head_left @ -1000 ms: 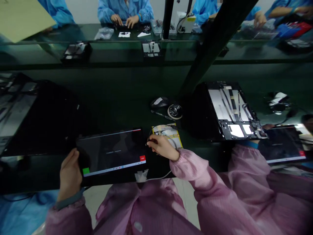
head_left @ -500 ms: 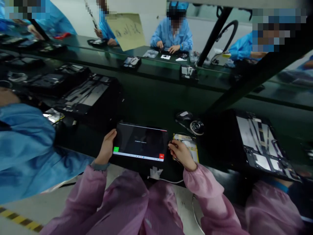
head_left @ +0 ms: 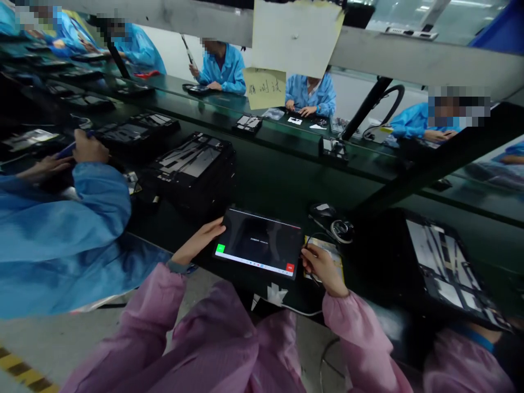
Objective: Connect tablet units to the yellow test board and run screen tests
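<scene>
A tablet (head_left: 258,243) with a lit screen lies tilted in front of me, showing a green square at its lower left and a red one at its lower right. My left hand (head_left: 200,240) grips the tablet's left edge, thumb on the front. At the opposite edge, my right hand (head_left: 323,267) pinches the end of a thin dark cable (head_left: 314,280) against or very close to the tablet's side. Its fingers cover the cable's tip, so I cannot tell whether it is plugged in. Beneath that hand lies a yellow-edged sheet (head_left: 338,261).
A coiled cable (head_left: 342,231) and a black mouse-like object (head_left: 321,212) lie beyond my right hand. Stacks of opened tablets stand at left (head_left: 190,158) and right (head_left: 446,262). A co-worker's blue sleeve (head_left: 102,191) is close on my left. White tape (head_left: 277,295) marks the table's front edge.
My view has shifted, so the scene sits further right and lower. Both hands keep their places on the tablet and cable. The left co-worker's hands have come into view.
</scene>
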Demonstrator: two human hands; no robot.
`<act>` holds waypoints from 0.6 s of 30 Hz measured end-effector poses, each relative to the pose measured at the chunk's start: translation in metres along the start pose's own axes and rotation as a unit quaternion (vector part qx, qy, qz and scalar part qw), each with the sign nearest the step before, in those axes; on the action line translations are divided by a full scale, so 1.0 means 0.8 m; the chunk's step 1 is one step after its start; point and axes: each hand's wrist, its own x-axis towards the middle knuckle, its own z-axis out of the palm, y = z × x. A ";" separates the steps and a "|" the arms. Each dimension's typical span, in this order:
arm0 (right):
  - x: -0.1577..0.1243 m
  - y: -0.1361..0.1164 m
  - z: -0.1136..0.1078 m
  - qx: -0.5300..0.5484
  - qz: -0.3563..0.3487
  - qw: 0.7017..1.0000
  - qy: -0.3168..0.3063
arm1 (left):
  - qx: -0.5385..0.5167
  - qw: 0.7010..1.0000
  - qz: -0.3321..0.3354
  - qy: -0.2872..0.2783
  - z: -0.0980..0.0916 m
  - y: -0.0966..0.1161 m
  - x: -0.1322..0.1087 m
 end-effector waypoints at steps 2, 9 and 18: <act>0.000 -0.002 0.002 0.006 -0.002 1.000 0.004 | -0.019 0.998 0.028 -0.056 -0.003 -0.001 -0.001; 0.000 0.000 0.007 0.034 0.003 0.999 0.015 | 0.007 0.977 0.078 -0.200 -0.014 -0.005 -0.004; -0.003 -0.003 0.007 0.045 0.007 0.999 0.020 | 0.080 0.961 0.096 -0.246 -0.024 0.011 -0.006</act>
